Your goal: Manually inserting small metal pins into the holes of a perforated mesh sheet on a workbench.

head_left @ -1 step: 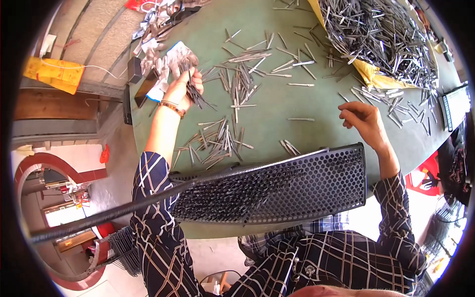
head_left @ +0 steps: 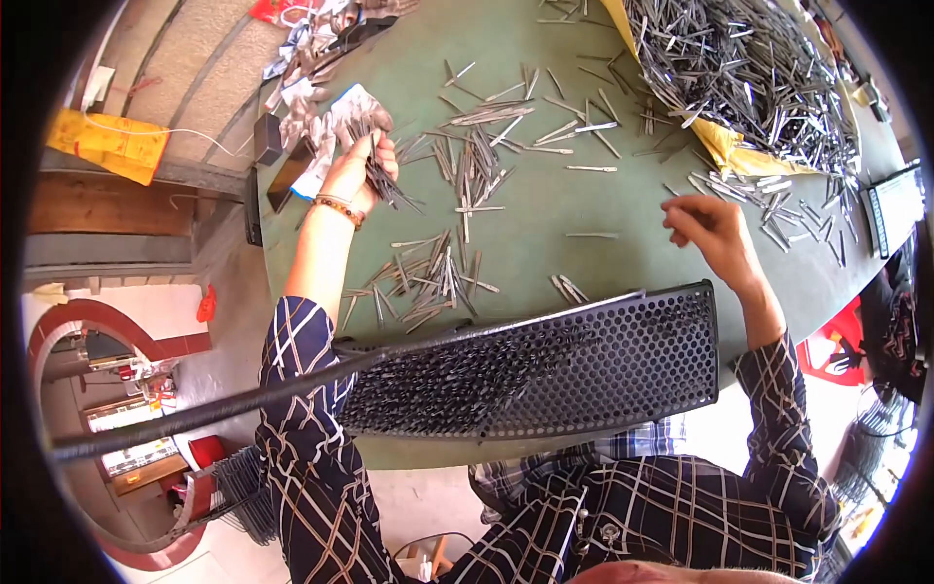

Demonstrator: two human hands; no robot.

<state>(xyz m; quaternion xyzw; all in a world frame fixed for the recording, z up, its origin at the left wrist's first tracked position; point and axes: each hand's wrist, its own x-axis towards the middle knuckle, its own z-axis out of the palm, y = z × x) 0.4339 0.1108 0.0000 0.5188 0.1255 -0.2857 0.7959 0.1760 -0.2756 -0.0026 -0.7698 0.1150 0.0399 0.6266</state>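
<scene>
Strips of thin dark-grey metal (head_left: 383, 183) are clutched in my left grip (head_left: 354, 180), poking out both ends; right grip (head_left: 715, 237) half-open over green tabletop (head_left: 530, 268).

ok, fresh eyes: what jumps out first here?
The big heap of thin metal pieces on yellow sheeting, upper right. Next, the black perforated tray along the near edge of the green table, its left part crowded with dark bits. Then, upper left, the left grip around a bundle of similar pieces.
</scene>
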